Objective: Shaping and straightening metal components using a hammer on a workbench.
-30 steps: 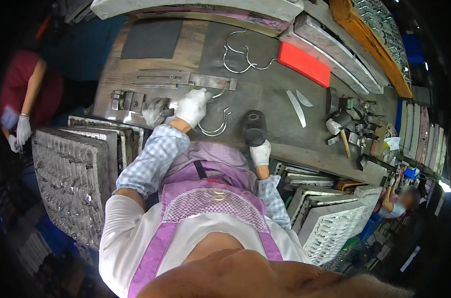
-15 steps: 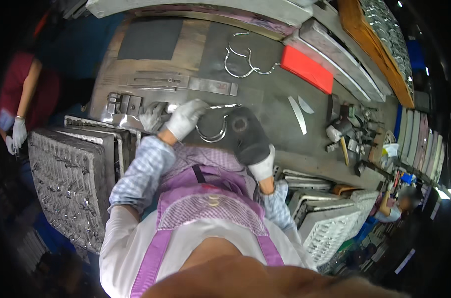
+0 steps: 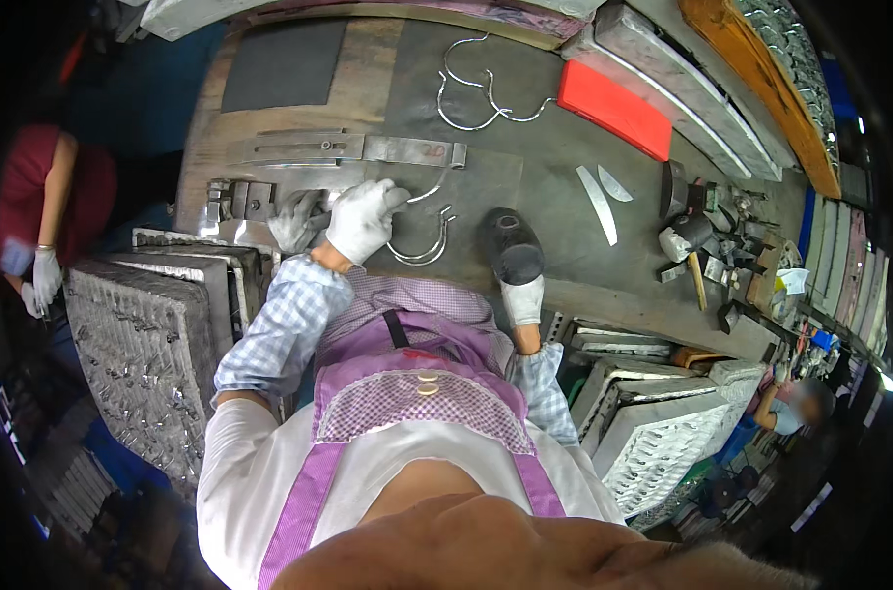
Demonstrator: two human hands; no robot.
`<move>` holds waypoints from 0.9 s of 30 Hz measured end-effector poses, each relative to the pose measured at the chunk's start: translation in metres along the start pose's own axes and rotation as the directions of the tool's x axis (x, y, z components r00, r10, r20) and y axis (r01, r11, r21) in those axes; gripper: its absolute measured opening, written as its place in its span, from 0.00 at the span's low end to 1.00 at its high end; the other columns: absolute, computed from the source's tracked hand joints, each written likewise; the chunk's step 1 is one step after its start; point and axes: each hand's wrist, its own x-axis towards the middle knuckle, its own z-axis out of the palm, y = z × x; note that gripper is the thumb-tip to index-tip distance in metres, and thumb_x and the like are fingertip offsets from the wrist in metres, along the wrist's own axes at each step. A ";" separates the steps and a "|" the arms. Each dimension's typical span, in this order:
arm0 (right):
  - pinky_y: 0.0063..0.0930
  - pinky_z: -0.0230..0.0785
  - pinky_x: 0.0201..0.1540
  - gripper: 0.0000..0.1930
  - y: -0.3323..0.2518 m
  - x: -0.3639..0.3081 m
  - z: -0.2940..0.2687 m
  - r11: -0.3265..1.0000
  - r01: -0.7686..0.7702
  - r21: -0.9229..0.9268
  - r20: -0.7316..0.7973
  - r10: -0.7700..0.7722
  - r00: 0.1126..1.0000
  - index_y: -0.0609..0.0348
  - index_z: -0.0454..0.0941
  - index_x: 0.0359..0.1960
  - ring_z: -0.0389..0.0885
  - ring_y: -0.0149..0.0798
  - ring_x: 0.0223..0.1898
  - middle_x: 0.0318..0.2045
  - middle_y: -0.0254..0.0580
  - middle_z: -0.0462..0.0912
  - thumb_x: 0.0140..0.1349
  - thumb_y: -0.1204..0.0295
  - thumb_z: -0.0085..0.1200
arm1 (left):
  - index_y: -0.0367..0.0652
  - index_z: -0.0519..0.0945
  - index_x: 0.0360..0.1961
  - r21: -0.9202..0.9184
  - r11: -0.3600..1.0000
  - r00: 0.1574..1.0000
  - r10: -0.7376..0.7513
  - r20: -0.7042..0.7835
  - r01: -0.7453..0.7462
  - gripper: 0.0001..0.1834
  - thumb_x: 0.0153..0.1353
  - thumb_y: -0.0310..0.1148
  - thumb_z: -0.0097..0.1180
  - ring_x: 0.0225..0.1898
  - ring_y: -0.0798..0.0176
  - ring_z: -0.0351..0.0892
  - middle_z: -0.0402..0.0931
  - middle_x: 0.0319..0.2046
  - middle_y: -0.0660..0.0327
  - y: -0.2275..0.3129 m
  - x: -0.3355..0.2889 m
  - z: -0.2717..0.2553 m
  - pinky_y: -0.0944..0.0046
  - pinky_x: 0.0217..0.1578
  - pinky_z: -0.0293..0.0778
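My left hand [image 3: 361, 221], in a white glove, pinches a thin, curved, shiny metal rod [image 3: 429, 189] near the bench's front edge. A grey crumpled glove [image 3: 295, 222] lies just left of that hand. Below the held rod, curved metal rods [image 3: 425, 258] rest on the bench close to my apron. My right hand [image 3: 523, 302], also gloved in white, is closed on a black mallet [image 3: 511, 246] to the right of the curved rods; its handle is hidden from above. The mallet head stands apart from the held rod.
A slotted metal bar [image 3: 407, 149] lies beyond my left hand. Farther off are curved rods [image 3: 471, 126] and a red block [image 3: 615, 108]. Hand tools [image 3: 697, 241] are heaped at right. Stacked trays [image 3: 137, 364] stand on both sides. A co-worker [image 3: 48, 206] is at left.
The mallet looks smaller, farther down from the camera, and has shifted right with my right hand. The rod in my left hand has turned, its free end pointing farther away from me.
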 end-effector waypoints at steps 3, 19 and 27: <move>0.34 0.70 0.27 0.11 -0.029 0.009 -0.021 0.948 -0.155 0.277 0.191 0.104 0.976 0.65 0.78 0.23 0.79 0.35 0.21 0.17 0.40 0.79 0.50 0.69 0.65 | 0.43 0.79 0.33 -0.692 0.613 0.923 -0.292 0.250 0.381 0.05 0.62 0.28 0.50 0.29 0.64 0.75 0.75 0.28 0.61 -0.014 -0.002 -0.003 0.64 0.34 0.73; 0.32 0.69 0.53 0.23 -0.062 -0.008 -0.048 0.959 0.131 0.250 0.134 -0.168 0.977 0.64 0.76 0.49 0.79 0.41 0.48 0.46 0.47 0.81 0.52 0.68 0.65 | 0.44 0.79 0.38 -0.236 0.965 0.992 -0.126 -0.019 0.118 0.11 0.52 0.23 0.55 0.38 0.53 0.79 0.77 0.34 0.55 -0.001 0.007 0.012 0.56 0.38 0.77; 0.31 0.73 0.45 0.18 0.006 0.003 0.001 0.977 -0.093 0.191 0.193 0.056 0.980 0.64 0.80 0.42 0.83 0.39 0.40 0.39 0.44 0.85 0.53 0.66 0.65 | 0.48 0.80 0.31 0.204 0.975 0.971 -0.133 0.199 0.092 0.08 0.51 0.27 0.50 0.34 0.51 0.77 0.74 0.29 0.56 -0.015 0.008 0.016 0.52 0.35 0.74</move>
